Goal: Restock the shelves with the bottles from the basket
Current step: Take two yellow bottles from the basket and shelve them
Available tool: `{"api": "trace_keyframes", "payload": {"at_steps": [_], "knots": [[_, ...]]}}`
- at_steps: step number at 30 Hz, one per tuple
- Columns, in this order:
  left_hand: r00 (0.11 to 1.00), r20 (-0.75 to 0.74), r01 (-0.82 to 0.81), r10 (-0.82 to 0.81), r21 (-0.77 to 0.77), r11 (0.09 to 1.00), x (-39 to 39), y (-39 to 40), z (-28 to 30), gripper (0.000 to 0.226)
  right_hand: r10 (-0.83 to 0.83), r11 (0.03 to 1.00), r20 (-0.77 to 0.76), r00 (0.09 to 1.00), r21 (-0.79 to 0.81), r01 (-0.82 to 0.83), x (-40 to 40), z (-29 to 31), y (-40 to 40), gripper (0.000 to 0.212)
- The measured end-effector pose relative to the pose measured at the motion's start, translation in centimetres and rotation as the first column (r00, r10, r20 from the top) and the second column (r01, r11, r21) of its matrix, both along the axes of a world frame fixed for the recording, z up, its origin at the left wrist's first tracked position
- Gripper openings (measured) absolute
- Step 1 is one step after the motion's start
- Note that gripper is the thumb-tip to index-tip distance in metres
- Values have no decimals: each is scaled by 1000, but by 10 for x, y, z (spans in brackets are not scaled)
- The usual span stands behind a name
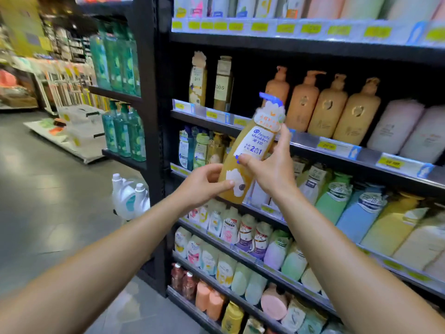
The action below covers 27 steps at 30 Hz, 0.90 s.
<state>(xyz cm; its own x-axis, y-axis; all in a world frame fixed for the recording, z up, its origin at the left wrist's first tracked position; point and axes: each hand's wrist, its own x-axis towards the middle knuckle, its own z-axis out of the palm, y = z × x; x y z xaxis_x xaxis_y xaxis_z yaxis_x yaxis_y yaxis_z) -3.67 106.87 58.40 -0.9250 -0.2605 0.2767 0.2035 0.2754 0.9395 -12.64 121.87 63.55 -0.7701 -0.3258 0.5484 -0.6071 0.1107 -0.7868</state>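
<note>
A yellow shampoo bottle [250, 150] with a blue pump and a white label is held tilted in front of the black shelves. My left hand [201, 186] grips its lower end, thumb across the front. My right hand [269, 169] grips its middle from the right, thumb on the label and a finger up along its side. Behind it, on the second shelf [313, 147], a matching yellow bottle [198, 80] stands at the left beside a dark olive bottle [223, 85], with a gap to their right. No basket is in view.
Orange pump bottles [332, 107] and pink bottles [395, 126] fill the right of that shelf. Lower shelves are packed with coloured bottles. Green bottles [115, 61] line the end rack at the left. White jugs [130, 196] stand by the rack's foot. The aisle floor stretches left.
</note>
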Motion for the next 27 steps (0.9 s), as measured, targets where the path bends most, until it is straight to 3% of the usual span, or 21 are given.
{"api": "trace_keyframes", "payload": {"at_steps": [6, 14, 27], "knots": [[976, -94, -214, 197, -220, 952, -4, -93, 33, 41, -22, 1000, -94, 995, -23, 20, -10, 26, -63, 102], [918, -180, -397, 354, -395, 829, -37, -186, 54, 49, -95, 992, -271, 958, -101, 69, -60, 66, -138, 101], [910, -246, -411, 333, -628, 660, -151, -294, 69, 59, -56, 997, -410, 911, -67, 31, -158, 108, -264, 105]]}}
